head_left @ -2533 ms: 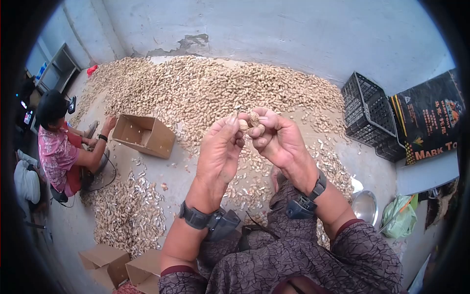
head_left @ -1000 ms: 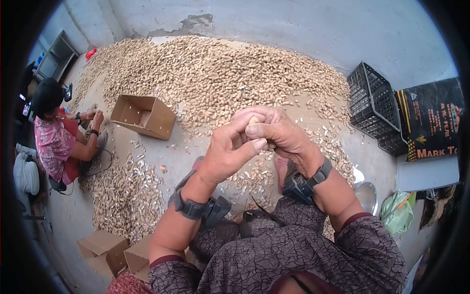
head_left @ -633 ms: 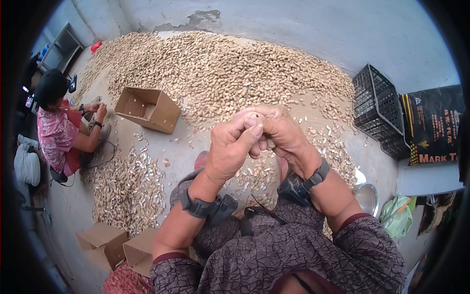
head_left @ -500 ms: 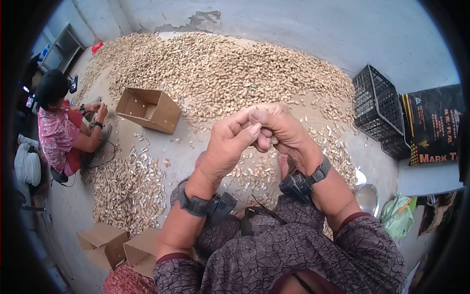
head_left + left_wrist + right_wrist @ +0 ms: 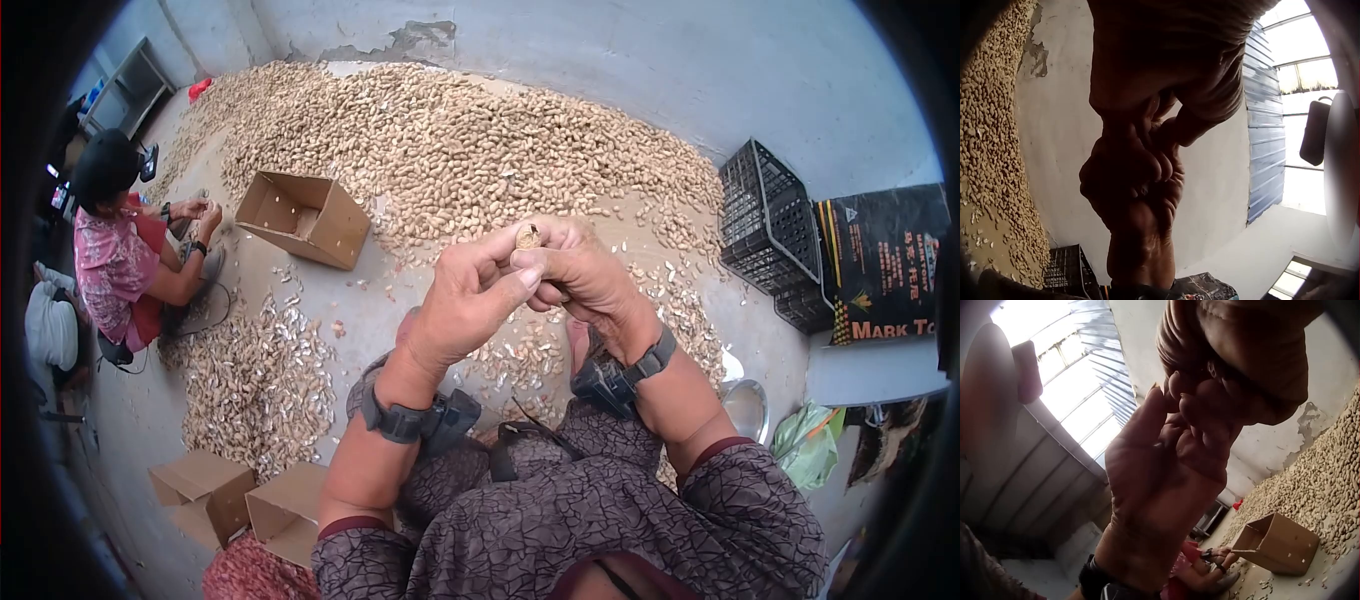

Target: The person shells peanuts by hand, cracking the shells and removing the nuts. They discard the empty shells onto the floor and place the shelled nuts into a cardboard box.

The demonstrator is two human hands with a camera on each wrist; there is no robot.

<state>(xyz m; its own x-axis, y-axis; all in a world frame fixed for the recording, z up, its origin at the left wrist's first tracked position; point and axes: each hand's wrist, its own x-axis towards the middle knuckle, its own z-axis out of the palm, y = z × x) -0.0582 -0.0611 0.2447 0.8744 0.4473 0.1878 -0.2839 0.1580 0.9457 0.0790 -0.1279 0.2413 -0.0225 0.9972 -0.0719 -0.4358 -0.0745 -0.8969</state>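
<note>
In the head view a tan peanut shell (image 5: 528,236) with a dark opening is pinched between the two hands. My left hand (image 5: 468,296) has its thumb against the lower side of it, fingers bent behind. From the other side my right hand (image 5: 590,278) grips it, thumb and forefinger at the shell. Both wrist views show the hands meeting, dark against the light; the shell cannot be made out there. Behind the hands a large heap of unshelled peanuts (image 5: 450,150) covers the floor.
An open cardboard box (image 5: 335,225) stands left of the hands, near a seated person (image 5: 125,260). Shells (image 5: 260,390) lie in a pile at lower left, beside two more boxes (image 5: 285,510). Black crates (image 5: 765,215), a metal bowl (image 5: 745,408) and a green bag (image 5: 808,445) are at right.
Earlier the hands held several peanuts slightly apart; they have since come together. The shell's dark opening now shows above the thumbs, where fingers covered it half a second ago.
</note>
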